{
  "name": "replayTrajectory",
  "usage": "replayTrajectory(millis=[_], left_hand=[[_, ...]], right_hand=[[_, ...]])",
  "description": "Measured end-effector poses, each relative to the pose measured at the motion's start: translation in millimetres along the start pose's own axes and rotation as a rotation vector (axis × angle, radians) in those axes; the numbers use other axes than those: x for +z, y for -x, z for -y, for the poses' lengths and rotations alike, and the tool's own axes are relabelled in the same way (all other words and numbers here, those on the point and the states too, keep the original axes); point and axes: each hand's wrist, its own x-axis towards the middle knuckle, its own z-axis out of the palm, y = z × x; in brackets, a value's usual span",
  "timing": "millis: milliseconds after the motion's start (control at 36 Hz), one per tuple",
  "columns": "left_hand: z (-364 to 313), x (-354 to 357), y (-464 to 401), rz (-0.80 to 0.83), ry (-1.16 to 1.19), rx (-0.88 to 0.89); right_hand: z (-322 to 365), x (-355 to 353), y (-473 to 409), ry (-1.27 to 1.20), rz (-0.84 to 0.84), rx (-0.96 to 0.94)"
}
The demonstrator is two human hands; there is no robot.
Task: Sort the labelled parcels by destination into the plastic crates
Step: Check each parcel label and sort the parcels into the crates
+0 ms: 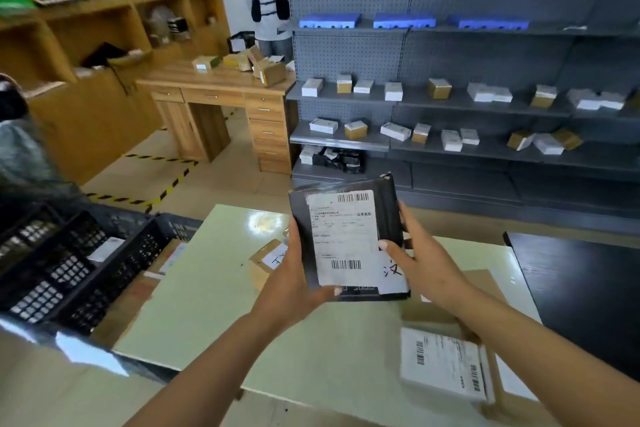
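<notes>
While both hands hold it up off the table (214, 288), the black parcel (346, 239) faces the camera, label side out. Left hand (294, 284) grips its left edge & bottom corner, thumb curled onto the front nr the lower edge. Right hand (422, 263) clamps the right edge, thumb pressed on the white label (343, 236), fingers wrapped behind. Label has 2 barcodes, w/ a handwritten mark at its lower right.

Just below & behind the parcel, a brown box (265, 262) w/ a handwritten tag lies on the table. Below the right hand, a white-labelled parcel (443, 364) sits on brown boxes. Well left of the grip: black crates (69, 263), some parcels inside. Far beyond: grey shelves (450, 104) w/ small boxes, wood desk (221, 94), a person (268, 0) standing.
</notes>
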Motion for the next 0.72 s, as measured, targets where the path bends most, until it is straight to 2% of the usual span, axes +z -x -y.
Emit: replayTrajectory(millis=[139,361,611,722], left_hand=[[-4.4,-11.2,4.6,-0.078,-0.091,0.052],[14.8,-35.8,33.1,-0.170,-0.252,0.049],[61.3,-82.9,106.4,-0.388,-0.277,-0.145],[91.4,-116.7,140.0,-0.475,-0.289,-0.213]], right_hand=[[3.8,7.0,-22.4,-0.045,-0.021,-0.053],[11.5,37.1,-43.1,-0.055,0.170,-0.147],[57.0,113.2,-50.9,0.064,0.610,-0.379],[90.4,164.8,-51.9,0.167,0.696,-0.495]])
